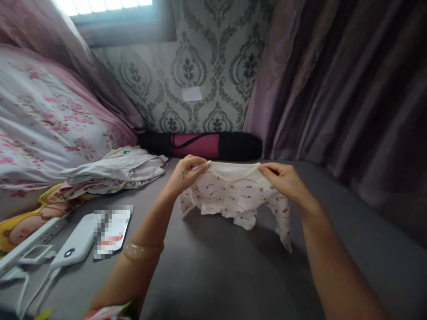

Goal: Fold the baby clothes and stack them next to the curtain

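Stretched between my two hands hangs a small white long-sleeved baby shirt [233, 191] with a scattered print and a cream neckline. My left hand [188, 173] pinches it at one shoulder, thumb against fingers. At the opposite shoulder my right hand [282, 180] grips the cloth the same way. The neckline is pulled nearly straight between them, and the sleeves dangle at both sides. The lower part of the shirt hangs just over the grey sheet [213, 275]; whether it touches, I cannot tell.
A heap of pale clothes [123, 169] lies at the left by a floral cloth [50, 115]. Nearer are a phone [113, 231], a white power bank [75, 242], a power strip [36, 242] and cables. Against the wall rests a black and pink roll bag [200, 146]. Curtains [333, 89] hang right.
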A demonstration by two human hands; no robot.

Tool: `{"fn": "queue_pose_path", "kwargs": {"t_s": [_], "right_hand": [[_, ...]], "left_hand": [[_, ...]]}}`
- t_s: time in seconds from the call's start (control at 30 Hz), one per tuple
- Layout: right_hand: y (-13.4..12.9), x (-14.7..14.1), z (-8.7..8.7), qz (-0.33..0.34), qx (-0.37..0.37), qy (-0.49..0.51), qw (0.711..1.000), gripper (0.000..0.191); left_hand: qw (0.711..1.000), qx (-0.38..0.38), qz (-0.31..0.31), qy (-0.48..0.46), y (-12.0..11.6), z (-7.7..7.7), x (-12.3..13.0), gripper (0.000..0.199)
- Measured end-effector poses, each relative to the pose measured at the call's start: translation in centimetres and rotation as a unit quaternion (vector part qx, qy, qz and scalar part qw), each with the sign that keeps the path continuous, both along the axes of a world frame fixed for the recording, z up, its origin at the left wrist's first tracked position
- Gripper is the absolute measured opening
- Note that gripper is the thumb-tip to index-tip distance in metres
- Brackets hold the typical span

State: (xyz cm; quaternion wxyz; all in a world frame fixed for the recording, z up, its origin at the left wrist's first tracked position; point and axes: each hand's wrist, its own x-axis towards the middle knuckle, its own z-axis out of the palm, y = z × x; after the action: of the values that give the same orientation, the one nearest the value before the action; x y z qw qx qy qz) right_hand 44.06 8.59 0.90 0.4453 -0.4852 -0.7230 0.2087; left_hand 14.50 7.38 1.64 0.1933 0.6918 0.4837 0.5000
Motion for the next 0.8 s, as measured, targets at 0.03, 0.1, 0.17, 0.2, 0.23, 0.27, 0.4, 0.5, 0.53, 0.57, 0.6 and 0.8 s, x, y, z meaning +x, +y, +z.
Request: {"fn": "queue_pose_path", "kwargs": {"t_s": [0.03, 0.1, 0.17, 0.2, 0.23, 0.27, 0.4, 0.5, 0.53, 0.57, 0.6, 0.8], "right_hand": [[-0.1, 0.1, 0.7, -0.001, 0.018, -0.009, 1.000, 0.036], [-0.2, 0.2, 2.2, -0.005, 0.052, -0.023, 0.998, 0.035], [-0.5, 0.4, 3.7, -0.012, 0.072, -0.026, 0.997, 0.035], [-0.6, 0.5, 4.5, -0.014, 0.076, -0.024, 0.997, 0.036], [-0.9, 0.6, 5.2, -0.011, 0.074, -0.019, 0.997, 0.037], [-1.1, 0.7, 5.8, 0.000, 0.066, -0.015, 0.998, 0.038], [-1.9, 1.0, 7.6, 0.074, -0.009, 0.003, 0.997, 0.039], [-1.9, 1.1, 8.0, 0.101, -0.049, 0.014, 0.994, 0.043], [-1.8, 1.1, 8.0, 0.101, -0.050, 0.002, 0.994, 0.044], [-1.6, 1.0, 8.0, 0.097, -0.045, -0.017, 0.994, 0.045], [-1.5, 0.9, 8.0, 0.094, -0.040, -0.037, 0.994, 0.045], [-1.5, 0.3, 8.1, 0.102, -0.054, -0.018, 0.993, 0.043]], "left_hand": [[0.999, 0.030, 0.009, 0.020, -0.1, 0.8, 0.0, 0.025], [0.997, 0.067, 0.015, 0.037, -0.5, 2.5, 0.0, 0.023], [0.996, 0.080, 0.012, 0.025, -1.1, 4.1, 0.0, 0.025], [0.997, 0.077, 0.009, 0.009, -1.3, 4.8, 0.0, 0.026], [0.998, 0.068, 0.005, -0.009, -1.6, 5.4, 0.0, 0.027], [0.998, 0.051, 0.000, -0.028, -1.8, 6.0, -0.1, 0.029], [0.993, -0.068, -0.055, -0.079, -2.2, 7.3, -1.1, 0.036], [0.985, -0.121, -0.095, -0.080, -2.0, 7.4, -1.7, 0.039], [0.986, -0.121, -0.091, -0.068, -1.9, 7.3, -1.8, 0.039], [0.990, -0.111, -0.077, -0.049, -1.8, 7.1, -1.8, 0.038], [0.993, -0.095, -0.056, -0.029, -1.7, 6.9, -1.6, 0.037], [0.996, -0.058, -0.057, -0.032, -1.7, 5.9, -0.8, 0.038]]}}
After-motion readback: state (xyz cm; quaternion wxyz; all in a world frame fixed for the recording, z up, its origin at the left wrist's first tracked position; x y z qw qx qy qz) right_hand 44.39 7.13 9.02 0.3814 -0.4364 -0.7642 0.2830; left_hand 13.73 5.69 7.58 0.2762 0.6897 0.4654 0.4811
